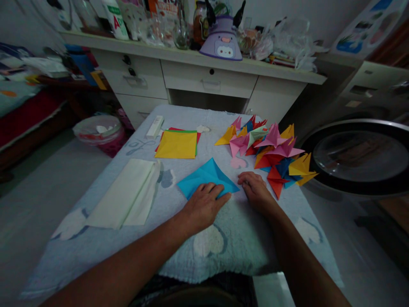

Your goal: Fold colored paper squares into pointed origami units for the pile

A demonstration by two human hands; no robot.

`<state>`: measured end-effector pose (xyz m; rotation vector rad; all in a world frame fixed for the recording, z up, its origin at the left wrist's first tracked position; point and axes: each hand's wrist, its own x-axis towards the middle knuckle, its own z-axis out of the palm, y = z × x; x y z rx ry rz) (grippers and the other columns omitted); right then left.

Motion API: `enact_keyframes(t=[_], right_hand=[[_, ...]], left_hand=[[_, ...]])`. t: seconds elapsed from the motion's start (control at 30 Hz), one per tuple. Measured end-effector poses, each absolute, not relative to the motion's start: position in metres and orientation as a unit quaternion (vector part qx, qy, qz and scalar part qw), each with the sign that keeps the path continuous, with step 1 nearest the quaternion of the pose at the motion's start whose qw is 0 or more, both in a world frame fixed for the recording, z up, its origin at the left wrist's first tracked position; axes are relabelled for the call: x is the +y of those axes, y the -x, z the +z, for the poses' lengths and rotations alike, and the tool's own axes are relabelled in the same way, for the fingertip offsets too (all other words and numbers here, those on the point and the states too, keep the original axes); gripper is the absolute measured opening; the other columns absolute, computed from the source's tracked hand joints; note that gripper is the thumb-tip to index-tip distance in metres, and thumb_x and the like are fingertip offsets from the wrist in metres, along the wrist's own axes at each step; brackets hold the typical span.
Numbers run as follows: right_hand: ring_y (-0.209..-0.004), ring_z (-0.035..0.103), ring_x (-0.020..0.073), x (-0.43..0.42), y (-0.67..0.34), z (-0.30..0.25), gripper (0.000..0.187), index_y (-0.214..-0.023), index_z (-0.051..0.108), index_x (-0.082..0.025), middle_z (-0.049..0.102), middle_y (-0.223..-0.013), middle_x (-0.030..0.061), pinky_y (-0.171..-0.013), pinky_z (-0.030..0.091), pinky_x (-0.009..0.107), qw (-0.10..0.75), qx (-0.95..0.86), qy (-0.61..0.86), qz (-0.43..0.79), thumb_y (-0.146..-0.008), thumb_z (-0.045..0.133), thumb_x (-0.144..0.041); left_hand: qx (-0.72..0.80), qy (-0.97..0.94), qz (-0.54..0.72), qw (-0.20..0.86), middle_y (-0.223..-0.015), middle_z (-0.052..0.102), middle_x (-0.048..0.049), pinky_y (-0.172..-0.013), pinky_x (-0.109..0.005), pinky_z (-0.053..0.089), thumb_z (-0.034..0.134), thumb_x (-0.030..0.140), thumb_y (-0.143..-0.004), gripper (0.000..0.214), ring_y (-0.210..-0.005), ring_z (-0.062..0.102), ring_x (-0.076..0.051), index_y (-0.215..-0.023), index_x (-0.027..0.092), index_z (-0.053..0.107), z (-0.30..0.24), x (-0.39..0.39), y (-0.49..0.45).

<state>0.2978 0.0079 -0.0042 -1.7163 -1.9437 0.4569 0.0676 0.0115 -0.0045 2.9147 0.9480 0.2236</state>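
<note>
A blue square of origami paper (207, 172) with fold creases lies on the cloth-covered table, one corner pointing away from me. My left hand (204, 204) rests on its near edge, fingers stretched out over the sheet. Just off the paper's right corner is my right hand (257, 192), its fingers curled in; whether anything small sits between the fingertips is hidden. Beyond the blue sheet lies a stack of coloured paper (177, 144), yellow on top with green and red edges showing. To the right, folded paper cranes (275, 149) in several colours are heaped together.
A folded white cloth or paper (124, 194) lies on the left of the table (182, 243), and a small white box (155, 127) at its far left. A lined waste bin (105, 132) stands left. Behind are a drawer cabinet (207, 72) and, right, an open round appliance door (361, 155).
</note>
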Motion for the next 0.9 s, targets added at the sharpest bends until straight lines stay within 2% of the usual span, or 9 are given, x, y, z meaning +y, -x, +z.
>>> enact_keyframes(t=[0.1,0.17,0.27,0.43,0.57,0.77,0.9], right_hand=[[-0.105,0.056,0.021,0.005,-0.299,0.001,0.021,-0.09,0.056,-0.022,0.062,-0.106,0.0072,-0.094,0.042,0.038,0.387,-0.674,0.599,0.195,-0.081,0.039,-0.013],[-0.102,0.058,0.0195,-0.002,-0.293,0.008,0.023,-0.09,0.056,-0.022,0.062,-0.103,0.006,-0.092,0.044,0.035,0.416,-0.668,0.582,0.204,-0.081,0.038,-0.011],[-0.092,0.06,0.0174,-0.015,-0.277,0.017,0.029,-0.092,0.057,-0.022,0.062,-0.094,0.0037,-0.086,0.046,0.031,0.363,-0.707,0.556,0.245,-0.079,0.036,-0.007],[-0.097,0.058,0.0181,-0.028,-0.255,0.012,0.042,-0.096,0.059,-0.022,0.064,-0.099,0.0042,-0.091,0.046,0.033,0.298,-0.751,0.539,0.237,-0.071,0.035,0.0],[-0.1,0.056,0.02,-0.029,-0.251,0.002,0.045,-0.105,0.063,-0.021,0.065,-0.104,0.0062,-0.093,0.045,0.036,0.245,-0.78,0.546,0.185,-0.075,0.038,0.001],[-0.099,0.055,0.0233,-0.035,-0.243,0.0,0.032,-0.117,0.065,-0.023,0.062,-0.112,0.0103,-0.09,0.045,0.04,0.162,-0.817,0.549,0.071,-0.091,0.048,-0.015],[-0.105,0.053,0.0271,-0.041,-0.236,0.003,0.033,-0.124,0.064,-0.026,0.058,-0.116,0.013,-0.093,0.046,0.044,0.128,-0.825,0.549,0.034,-0.092,0.053,-0.028]], left_hand=[[0.308,-0.947,0.076,0.041,-0.132,0.051,-0.0051,-0.09,-0.038,0.039,0.044,0.02,-0.097,0.041,-0.111,0.046,-0.024,-0.137,0.031,0.044,-0.003,0.011,-0.068],[0.311,-0.946,0.081,0.045,-0.129,0.052,-0.0049,-0.09,-0.037,0.039,0.045,0.021,-0.097,0.041,-0.11,0.046,-0.024,-0.136,0.031,0.045,-0.003,0.011,-0.069],[0.312,-0.946,0.082,0.043,-0.126,0.053,-0.0055,-0.089,-0.037,0.04,0.043,0.022,-0.097,0.038,-0.11,0.046,-0.024,-0.135,0.03,0.046,-0.004,0.01,-0.07],[0.312,-0.946,0.082,0.032,-0.125,0.053,-0.0049,-0.088,-0.037,0.04,0.044,0.021,-0.097,0.038,-0.109,0.047,-0.023,-0.134,0.028,0.045,-0.006,0.01,-0.07],[0.307,-0.948,0.087,0.018,-0.115,0.057,-0.0053,-0.089,-0.037,0.04,0.042,0.021,-0.098,0.028,-0.106,0.049,-0.023,-0.123,0.022,0.053,-0.005,0.006,-0.065],[0.326,-0.942,0.072,-0.016,-0.11,0.061,-0.0074,-0.085,-0.04,0.04,0.045,0.016,-0.096,0.026,-0.103,0.05,-0.025,-0.12,0.017,0.056,0.001,-0.007,-0.042],[0.337,-0.938,0.073,-0.012,-0.114,0.061,-0.0068,-0.086,-0.04,0.04,0.046,0.016,-0.096,0.028,-0.105,0.051,-0.024,-0.123,0.016,0.054,0.0,-0.015,-0.027]])
